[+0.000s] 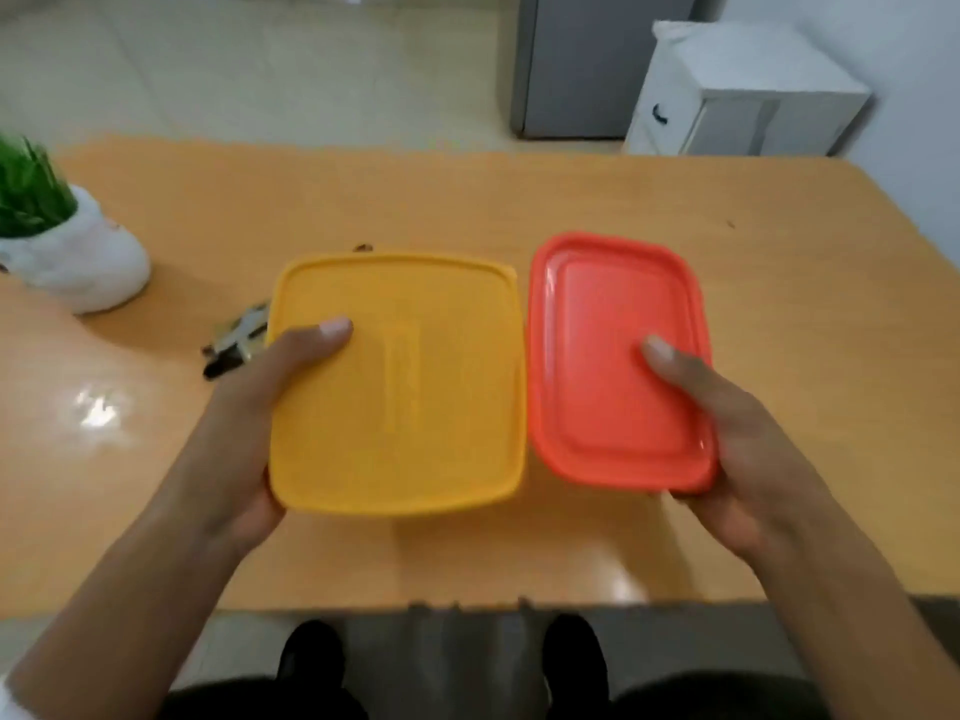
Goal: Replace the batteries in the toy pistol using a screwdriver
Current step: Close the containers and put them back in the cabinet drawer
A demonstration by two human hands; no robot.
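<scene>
Over the orange-brown counter [519, 200] a person holds two lidded plastic boxes side by side, one in each hand. The left hand [249, 433] grips the larger yellow box [405, 407] at its left edge: the thumb lies flat on the lid, and the fingers are wrapped underneath, out of sight. The right hand [737, 444] grips the smaller red box [608, 366] at its right edge in the same way, thumb on the lid and fingers hidden below. The two boxes nearly touch along their inner edges, and both lids are closed. Whether the boxes rest on the counter or hang just above it cannot be told.

A dark and silvery object [236, 345] lies on the counter just left of the yellow box, partly hidden behind the box and the left thumb. It is too blurred to say whether it is the toy pistol. A small dark thing [363, 247] peeks out behind the far edge of the yellow box.

A white pot [88, 262] with a green plant [26, 189] stands at the counter's left side, well apart from the boxes. Beyond the counter, a grey cabinet [576, 65] and a white box [743, 96] stand on the pale floor. The person's two dark shoes [311, 652] show below the counter's near edge.
</scene>
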